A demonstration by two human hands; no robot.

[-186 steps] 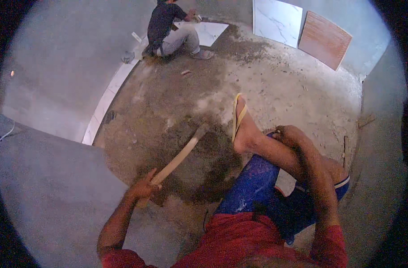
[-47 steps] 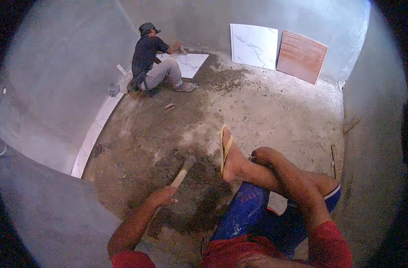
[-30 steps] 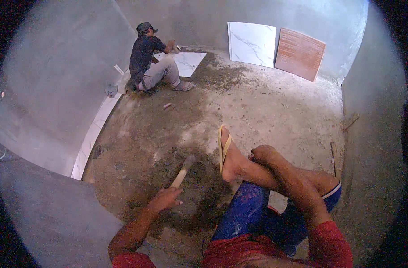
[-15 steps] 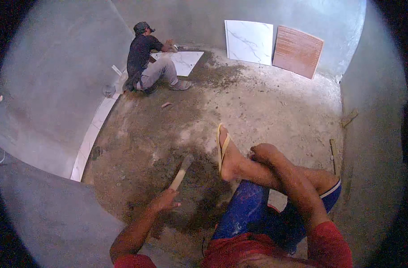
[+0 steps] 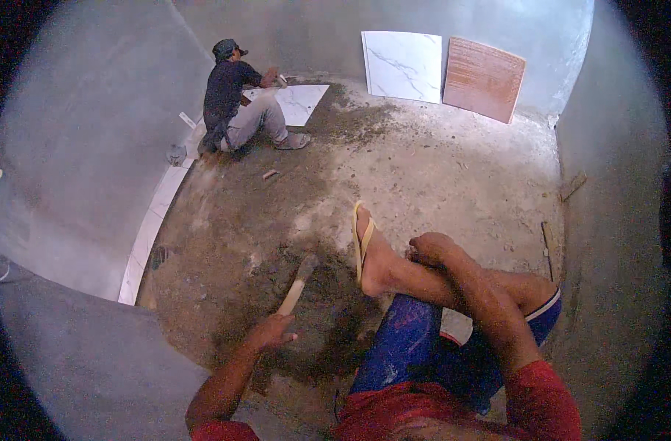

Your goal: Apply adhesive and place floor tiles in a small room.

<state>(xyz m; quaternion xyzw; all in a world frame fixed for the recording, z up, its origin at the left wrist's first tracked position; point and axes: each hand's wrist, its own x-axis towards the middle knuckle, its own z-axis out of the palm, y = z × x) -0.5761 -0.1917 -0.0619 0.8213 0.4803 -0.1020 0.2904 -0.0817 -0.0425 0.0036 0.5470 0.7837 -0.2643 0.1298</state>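
My left hand (image 5: 271, 332) is closed around the handle of a long-handled tool (image 5: 292, 296). Its shaft is pale wood, and its grey far end rests in a patch of dark, damp mortar (image 5: 324, 294). That end is too caked to tell whether it is a shovel or a hoe. My right forearm lies across my crossed leg, and my right hand (image 5: 435, 250) hangs loosely curled beside the shin, with no object showing in it. A yellow flip-flop (image 5: 360, 239) is on the raised foot.
Across the room a person (image 5: 236, 99) squats at a white marbled tile (image 5: 299, 103) on the floor. Another white tile (image 5: 402, 66) and a reddish-brown board or tile back (image 5: 485, 79) lean against the far wall. White strips (image 5: 150, 224) edge the left wall; wood scraps (image 5: 573, 186) lie right.
The view has shifted slightly. The squatting person's hand has drawn back a little over the tile. My two hands and the tool have hardly moved.
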